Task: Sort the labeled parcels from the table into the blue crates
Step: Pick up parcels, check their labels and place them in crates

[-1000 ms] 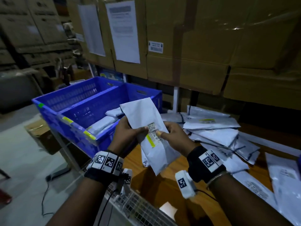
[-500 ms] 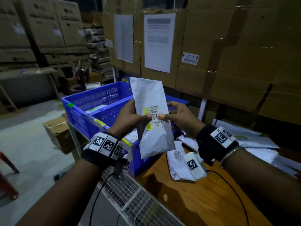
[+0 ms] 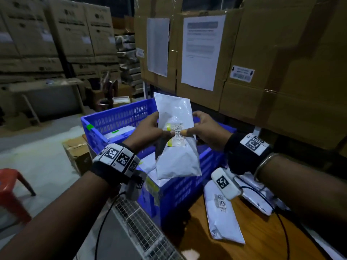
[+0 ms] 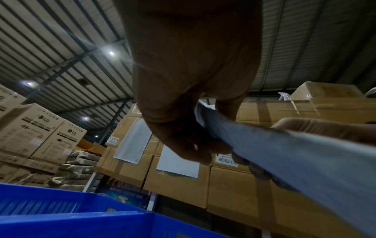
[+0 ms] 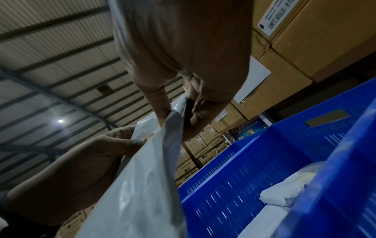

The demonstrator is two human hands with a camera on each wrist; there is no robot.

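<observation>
A wooden table (image 3: 249, 239) is seen at lower right, on which white labeled parcels (image 3: 222, 209) are laid flat, some overlapping. Two blue crates (image 3: 187, 186) are set side by side at its left end.

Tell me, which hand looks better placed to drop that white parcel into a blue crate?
Left, probably. Both hands pinch the parcel, but the left hand sits on the side of the crates, directly over them, while the right hand is nearer the table.
</observation>
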